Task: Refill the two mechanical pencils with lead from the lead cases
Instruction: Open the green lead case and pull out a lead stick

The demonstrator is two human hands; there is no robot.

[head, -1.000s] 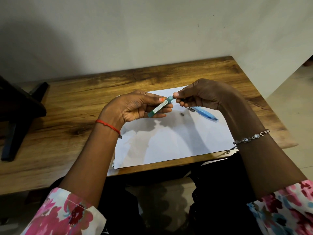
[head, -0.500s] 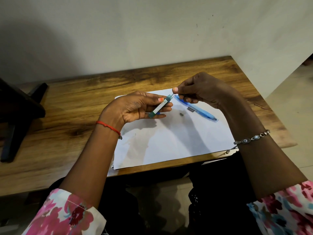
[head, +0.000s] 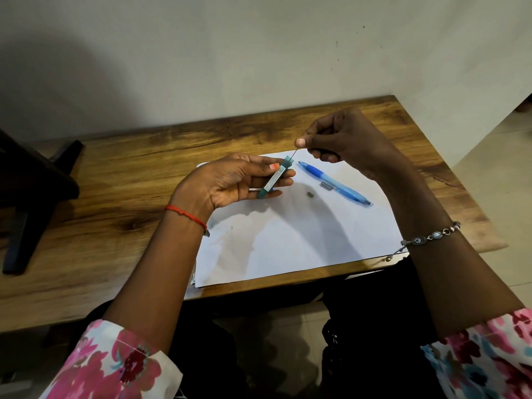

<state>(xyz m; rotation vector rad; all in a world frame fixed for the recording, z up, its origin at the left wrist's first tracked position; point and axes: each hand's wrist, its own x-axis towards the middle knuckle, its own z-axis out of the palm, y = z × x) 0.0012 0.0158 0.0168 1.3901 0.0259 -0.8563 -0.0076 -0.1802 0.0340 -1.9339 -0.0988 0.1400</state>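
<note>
My left hand (head: 230,182) grips a slim green lead case (head: 275,177) with a white label, tilted with its open end up and to the right. A thin dark lead (head: 294,153) runs from the case's mouth up to my right hand (head: 342,142), which pinches its top end between thumb and forefinger. A blue mechanical pencil (head: 335,184) lies on the white paper (head: 302,240) just right of the case, tip toward the right. Beside the pencil lie a small metal cap (head: 326,185) and a small dark piece (head: 310,194). A blue object shows partly behind my left fingers.
The paper lies on a wooden table (head: 115,197) set against a pale wall. A dark piece of furniture (head: 26,185) stands at the left edge. The table's right end (head: 475,197) drops to a tiled floor.
My right hand has risen up and to the right, away from the case's mouth, drawing a lead out. The blue pencil, earlier partly under that hand, now shows in full.
</note>
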